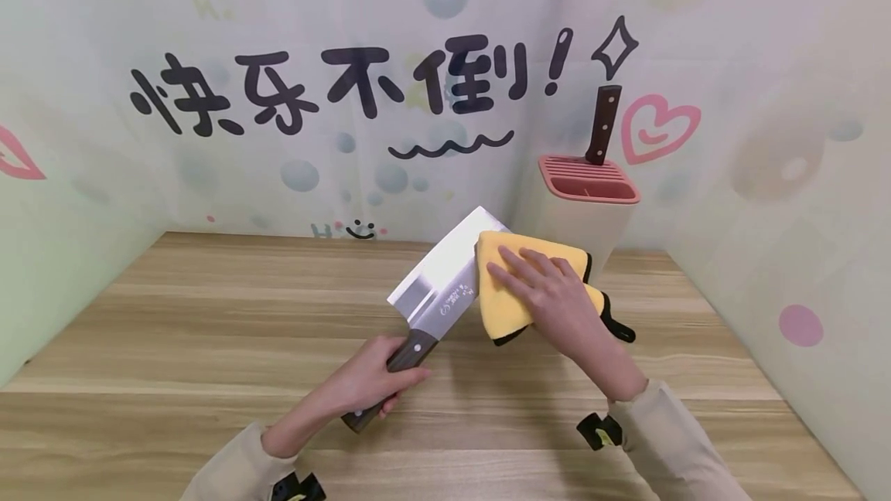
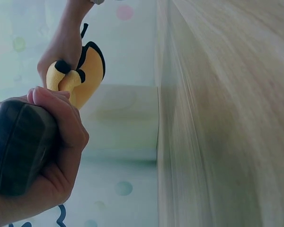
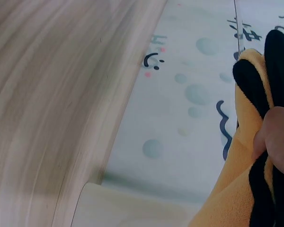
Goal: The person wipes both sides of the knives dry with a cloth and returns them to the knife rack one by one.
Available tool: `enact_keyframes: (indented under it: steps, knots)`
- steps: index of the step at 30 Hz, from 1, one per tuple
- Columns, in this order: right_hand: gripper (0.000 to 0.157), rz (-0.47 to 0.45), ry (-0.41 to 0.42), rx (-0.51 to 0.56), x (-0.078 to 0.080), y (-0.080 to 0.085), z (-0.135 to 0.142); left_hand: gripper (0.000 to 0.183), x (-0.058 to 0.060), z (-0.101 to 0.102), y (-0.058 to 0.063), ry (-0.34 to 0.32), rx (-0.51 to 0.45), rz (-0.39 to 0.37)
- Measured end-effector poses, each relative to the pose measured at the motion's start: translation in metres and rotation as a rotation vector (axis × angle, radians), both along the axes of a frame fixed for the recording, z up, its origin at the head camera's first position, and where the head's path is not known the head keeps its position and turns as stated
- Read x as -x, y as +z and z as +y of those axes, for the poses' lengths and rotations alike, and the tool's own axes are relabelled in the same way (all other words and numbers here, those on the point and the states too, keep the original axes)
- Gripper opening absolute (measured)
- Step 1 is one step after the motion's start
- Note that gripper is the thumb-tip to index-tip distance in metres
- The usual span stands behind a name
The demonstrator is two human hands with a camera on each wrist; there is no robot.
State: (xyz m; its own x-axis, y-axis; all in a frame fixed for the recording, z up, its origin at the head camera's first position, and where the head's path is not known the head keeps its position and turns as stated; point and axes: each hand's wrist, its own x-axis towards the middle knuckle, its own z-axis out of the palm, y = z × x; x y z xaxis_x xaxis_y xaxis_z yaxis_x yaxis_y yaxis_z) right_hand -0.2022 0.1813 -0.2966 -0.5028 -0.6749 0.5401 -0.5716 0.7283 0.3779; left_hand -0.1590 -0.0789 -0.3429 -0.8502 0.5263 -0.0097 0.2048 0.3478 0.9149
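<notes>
My left hand (image 1: 369, 380) grips the dark wooden handle of a cleaver (image 1: 445, 273), which is held up over the table with its broad steel blade slanting up and right. In the left wrist view the butt of the handle (image 2: 21, 149) faces the camera, fingers wrapped round it. A yellow cloth (image 1: 501, 306) with black edging is folded over the far part of the blade and hides it. My right hand (image 1: 560, 304) holds this cloth, fingers spread over its upper face. The right wrist view shows part of that hand (image 3: 278, 139) pressing the cloth's underside.
Behind the cloth stands a white knife block (image 1: 585, 226) with a pink slotted top. Another knife (image 1: 603, 124) sits in it, its brown handle sticking up. A wood-grain table (image 1: 230, 315) spreads below, bounded by a printed backdrop (image 1: 334, 184) at the back and sides.
</notes>
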Motion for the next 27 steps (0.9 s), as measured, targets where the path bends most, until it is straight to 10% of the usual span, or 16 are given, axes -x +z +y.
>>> enact_keyframes:
  steps: [27]
  knots:
    - [0.049,0.019,-0.14,-0.109,-0.001,0.011,-0.002,0.019,0.001,0.0,-0.003,-0.003,-0.015,0.007]
